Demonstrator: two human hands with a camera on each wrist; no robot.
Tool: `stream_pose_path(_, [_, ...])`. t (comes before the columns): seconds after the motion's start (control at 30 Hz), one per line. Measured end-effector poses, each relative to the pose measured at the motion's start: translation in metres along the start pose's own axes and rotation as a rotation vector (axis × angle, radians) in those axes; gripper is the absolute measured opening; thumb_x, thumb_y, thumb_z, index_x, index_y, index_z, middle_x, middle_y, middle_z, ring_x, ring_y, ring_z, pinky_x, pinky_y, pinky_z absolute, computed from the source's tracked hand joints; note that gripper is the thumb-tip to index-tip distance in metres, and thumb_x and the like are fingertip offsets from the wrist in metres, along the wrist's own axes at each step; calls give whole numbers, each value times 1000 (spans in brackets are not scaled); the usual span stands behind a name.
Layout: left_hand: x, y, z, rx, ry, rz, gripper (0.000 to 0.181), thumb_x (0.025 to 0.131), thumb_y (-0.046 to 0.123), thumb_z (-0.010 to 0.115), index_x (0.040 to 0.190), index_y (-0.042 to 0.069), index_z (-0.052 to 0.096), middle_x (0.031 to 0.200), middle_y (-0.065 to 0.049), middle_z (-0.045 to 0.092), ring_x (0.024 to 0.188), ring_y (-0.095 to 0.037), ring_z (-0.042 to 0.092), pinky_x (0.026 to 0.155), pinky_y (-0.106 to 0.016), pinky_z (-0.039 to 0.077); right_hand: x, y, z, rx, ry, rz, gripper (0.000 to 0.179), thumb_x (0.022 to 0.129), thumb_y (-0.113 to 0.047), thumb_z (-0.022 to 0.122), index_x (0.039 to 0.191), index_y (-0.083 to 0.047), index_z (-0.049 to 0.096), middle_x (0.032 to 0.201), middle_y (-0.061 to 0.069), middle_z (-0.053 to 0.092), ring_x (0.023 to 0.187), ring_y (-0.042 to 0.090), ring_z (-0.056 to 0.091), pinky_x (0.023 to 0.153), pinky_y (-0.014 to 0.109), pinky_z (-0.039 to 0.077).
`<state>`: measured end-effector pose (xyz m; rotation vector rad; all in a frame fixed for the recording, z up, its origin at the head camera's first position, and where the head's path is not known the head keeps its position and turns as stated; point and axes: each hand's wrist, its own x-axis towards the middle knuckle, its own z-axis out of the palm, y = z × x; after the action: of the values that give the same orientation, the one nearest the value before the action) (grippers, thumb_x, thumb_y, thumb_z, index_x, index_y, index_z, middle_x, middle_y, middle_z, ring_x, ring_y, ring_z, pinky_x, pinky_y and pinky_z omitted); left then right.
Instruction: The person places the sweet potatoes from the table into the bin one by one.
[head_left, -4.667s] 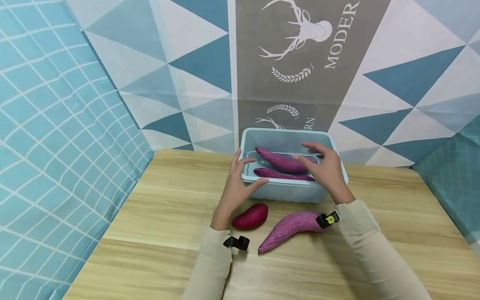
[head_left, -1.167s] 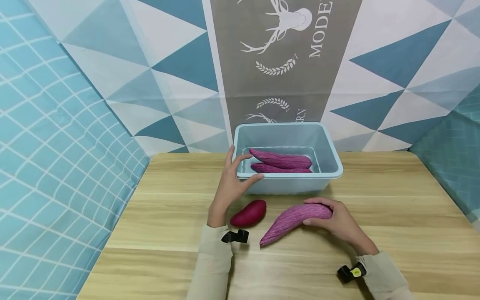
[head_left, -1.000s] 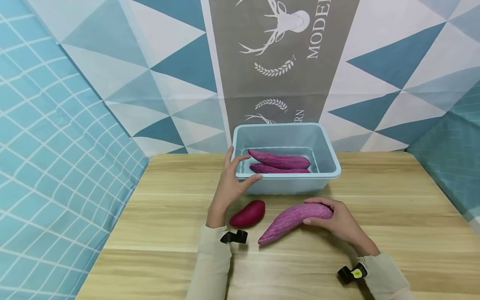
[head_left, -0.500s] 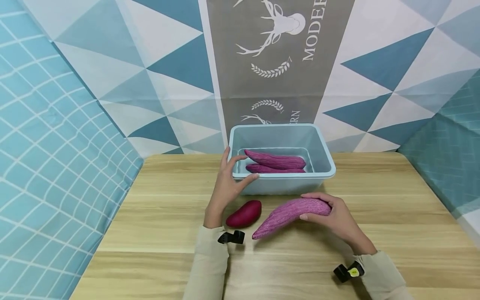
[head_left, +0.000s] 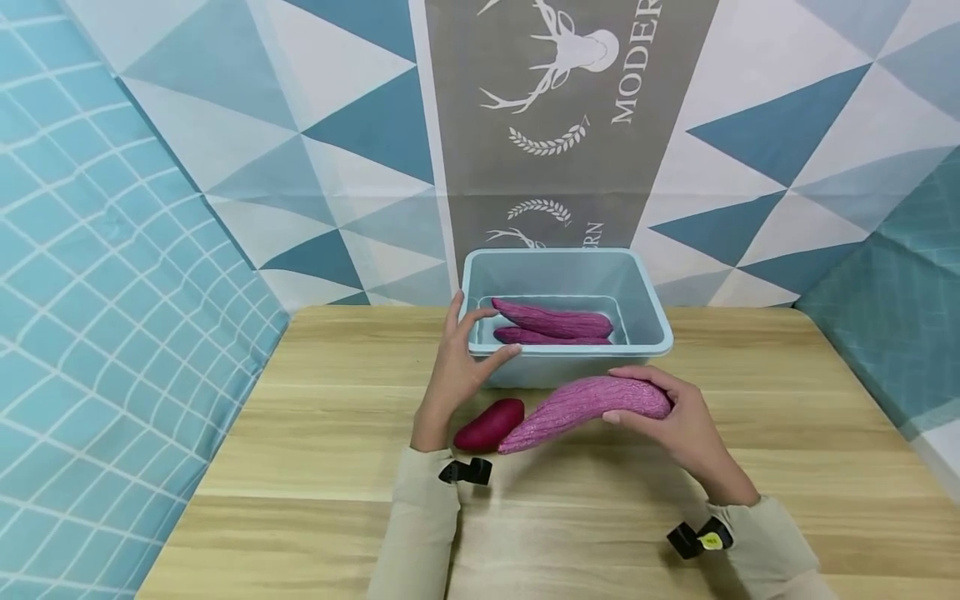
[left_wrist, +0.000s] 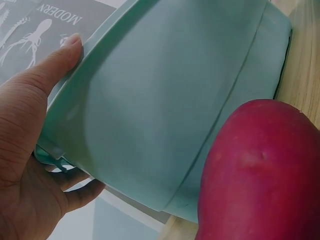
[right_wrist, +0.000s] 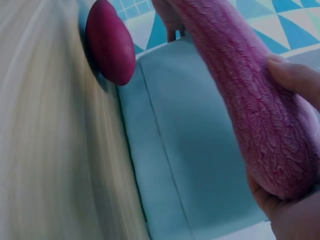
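My right hand grips the thick end of a long, curved purple vegetable with wrinkled skin, shaped like a sweet potato. It is lifted over the table in front of a light blue plastic bin, its thin tip pointing left and down. My left hand holds the bin's front left corner, thumb on the front rim and fingers around the side. Inside the bin lie two similar purple vegetables, side by side. A smooth dark red vegetable lies on the table by my left wrist.
The wooden table runs along a wall cloth patterned with triangles and a deer head, close behind the bin. A blue checked cloth hangs at the left, a teal cloth at the right.
My right hand first left the bin, then took hold of the purple vegetable on the table and raised it towards the bin. My left hand stays on the bin's corner.
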<state>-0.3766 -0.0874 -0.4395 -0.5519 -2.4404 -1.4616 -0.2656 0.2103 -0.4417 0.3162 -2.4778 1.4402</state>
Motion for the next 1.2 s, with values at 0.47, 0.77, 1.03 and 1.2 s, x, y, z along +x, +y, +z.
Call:
stream_pose_path(0.47, [-3,-2,1,7,1,-17,57,83,42,82,132,25,57,172,-7,7,151,-45,29,114,-65,36,7,-24,-2,39,109,13,51,80,-12,86,128,-18,69,116,-19,68,97,5,62,79,15,51])
stream_pose_path(0.77, [-1,-2,-1,8,7,-11,60,84,45,81,134,23,57,172,-6,6,152,-46,27,114,-66,36,24,-37,-9,53,177,55,51,83,-19,84,131,-21,67,123,-14,66,104,8,60,79,14,51])
stream_pose_path(1.03, [0,-4,-4,24,16,20,56,82,27,84,131,21,59,170,-10,11,154,-41,23,116,-62,35,50,-40,-7,71,196,48,51,84,-25,84,131,-25,67,124,-10,66,103,11,59,77,15,51])
stream_pose_path(1.2, [-1,-2,-3,15,12,23,55,82,33,84,130,20,59,170,-10,11,154,-43,23,116,-64,34,62,-38,-6,100,203,34,50,84,-23,84,131,-21,67,124,-9,65,104,11,58,79,15,51])
